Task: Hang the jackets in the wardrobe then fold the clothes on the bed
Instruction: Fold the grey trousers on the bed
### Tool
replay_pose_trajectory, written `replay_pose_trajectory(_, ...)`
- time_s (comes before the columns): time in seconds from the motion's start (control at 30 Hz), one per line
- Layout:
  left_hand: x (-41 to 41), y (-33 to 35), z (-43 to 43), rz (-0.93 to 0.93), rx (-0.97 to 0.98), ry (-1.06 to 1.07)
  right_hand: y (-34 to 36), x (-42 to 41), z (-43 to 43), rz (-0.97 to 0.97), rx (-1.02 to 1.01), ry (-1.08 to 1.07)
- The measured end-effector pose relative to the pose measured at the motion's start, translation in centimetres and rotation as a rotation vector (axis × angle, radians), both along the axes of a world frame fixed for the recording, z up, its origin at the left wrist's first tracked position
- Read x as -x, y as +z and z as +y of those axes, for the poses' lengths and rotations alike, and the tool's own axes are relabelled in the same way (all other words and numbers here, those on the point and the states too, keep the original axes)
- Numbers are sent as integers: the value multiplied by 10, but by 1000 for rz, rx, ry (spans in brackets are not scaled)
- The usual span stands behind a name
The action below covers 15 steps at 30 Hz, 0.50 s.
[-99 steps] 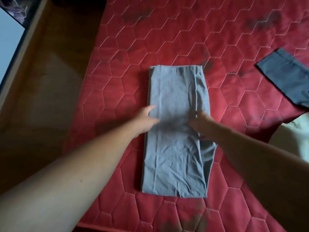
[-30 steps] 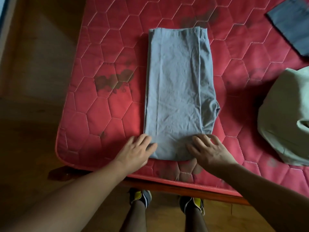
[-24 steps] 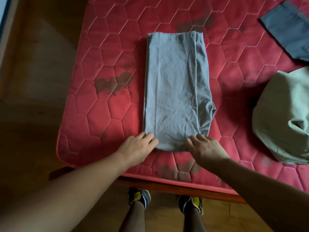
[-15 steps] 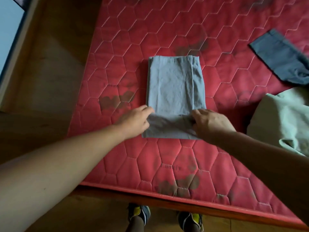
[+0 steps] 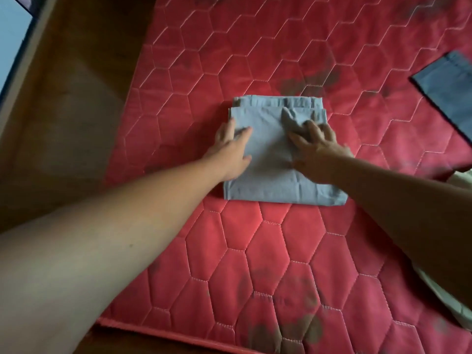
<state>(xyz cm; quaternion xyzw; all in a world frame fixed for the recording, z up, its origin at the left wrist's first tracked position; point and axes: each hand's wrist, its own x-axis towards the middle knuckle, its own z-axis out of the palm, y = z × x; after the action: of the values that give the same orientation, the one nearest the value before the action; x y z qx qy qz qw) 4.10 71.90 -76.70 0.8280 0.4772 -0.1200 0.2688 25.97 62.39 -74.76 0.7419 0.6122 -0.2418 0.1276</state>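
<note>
- Dark blue flat fabric piece point(image 5: 445, 92), far right: cut off by the right edge; garment type not determinable.
- Pale cream cloth point(image 5: 457, 306), near right: largely hidden under the right forearm and cropped at the edge.
- Folded grey-blue garment point(image 5: 270, 175): parts covered by the left hand point(image 5: 231, 152) and right hand point(image 5: 316, 149).
- Both hands: motion-blurred.
- Red hexagon-quilted mattress point(image 5: 281, 251): far and right extents out of frame.

Both bare arms reach forward side by side, and the left hand point(image 5: 231, 149) lies flat with its fingers point(image 5: 238, 131) together while the right hand point(image 5: 316, 149) lies flat just beside it with its fingers point(image 5: 313, 129) spread wide, palms down.
</note>
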Motion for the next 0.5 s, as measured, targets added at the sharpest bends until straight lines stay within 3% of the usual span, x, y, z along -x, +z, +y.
replay_pose_trajectory(0.2, -16, -10, 18, -219, -81, 221, -13, -13, 29, 33, -320, -190)
replay_pose_trajectory(0.33, -24, -10, 47, -240, -146, 372, -16, -32, 50, -39, -306, -286)
replay_pose_trajectory(0.5, -19, 1, 51, -302, -168, 340, -4, -43, 51, -93, -394, -192)
